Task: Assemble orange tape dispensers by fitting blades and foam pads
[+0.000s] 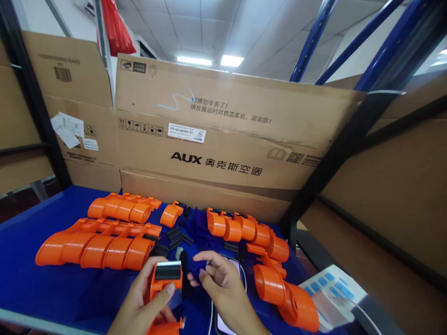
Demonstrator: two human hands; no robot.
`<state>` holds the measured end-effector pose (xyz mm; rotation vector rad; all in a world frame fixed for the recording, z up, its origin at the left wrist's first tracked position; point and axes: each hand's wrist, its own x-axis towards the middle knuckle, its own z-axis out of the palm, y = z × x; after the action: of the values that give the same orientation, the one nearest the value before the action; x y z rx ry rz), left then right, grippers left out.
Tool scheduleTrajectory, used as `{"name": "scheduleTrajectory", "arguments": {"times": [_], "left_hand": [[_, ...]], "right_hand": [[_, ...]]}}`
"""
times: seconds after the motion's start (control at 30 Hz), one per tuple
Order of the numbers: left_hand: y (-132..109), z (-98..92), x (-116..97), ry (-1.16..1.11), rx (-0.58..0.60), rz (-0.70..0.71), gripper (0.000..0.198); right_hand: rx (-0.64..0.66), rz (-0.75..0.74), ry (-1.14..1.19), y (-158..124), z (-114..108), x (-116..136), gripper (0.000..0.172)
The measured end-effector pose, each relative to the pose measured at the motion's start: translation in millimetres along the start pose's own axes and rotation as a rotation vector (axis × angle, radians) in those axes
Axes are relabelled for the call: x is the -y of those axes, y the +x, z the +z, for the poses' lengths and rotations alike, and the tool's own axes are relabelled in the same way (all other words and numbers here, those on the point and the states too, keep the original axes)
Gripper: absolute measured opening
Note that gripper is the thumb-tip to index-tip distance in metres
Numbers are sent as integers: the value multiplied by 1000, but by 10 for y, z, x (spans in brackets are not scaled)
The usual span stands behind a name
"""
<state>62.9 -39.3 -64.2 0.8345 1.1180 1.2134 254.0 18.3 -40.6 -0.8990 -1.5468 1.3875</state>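
My left hand point(148, 300) is closed around an orange tape dispenser point(152, 291). Its metal serrated edge and black roller face up, and my thumb presses on its front. Just to the right is my right hand point(221, 284), its fingers curled and a crumpled piece of dark blue film point(197, 268) between them. A phone point(225, 321) with a white cable lies partly hidden below that hand. Several black strip-like parts point(178, 237) lie on the blue tabletop point(101, 291) beyond my hands.
Two rows of orange dispensers point(94, 249) stand at the left, with a single orange dispenser point(171, 214) behind. More orange dispensers point(247, 228) line the right. A white-and-blue box point(335, 284) sits at the right edge. Cardboard point(216, 153) walls the back, beside a dark metal post point(324, 158).
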Motion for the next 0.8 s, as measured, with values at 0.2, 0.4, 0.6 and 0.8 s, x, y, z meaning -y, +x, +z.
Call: {"name": "scheduleTrajectory", "arguments": {"times": [0.2, 0.4, 0.6, 0.8], "left_hand": [[10, 45, -12, 16, -5, 44, 70], [9, 73, -79, 10, -31, 6, 74], [8, 115, -70, -5, 41, -15, 68], [12, 137, -56, -14, 76, -25, 67]], "right_hand": [[-68, -29, 32, 33, -24, 8, 17], [-79, -23, 243, -26, 94, -29, 32], [-145, 43, 258, -69, 207, -75, 14], [-166, 98, 530, 24, 315, -106, 11]]}}
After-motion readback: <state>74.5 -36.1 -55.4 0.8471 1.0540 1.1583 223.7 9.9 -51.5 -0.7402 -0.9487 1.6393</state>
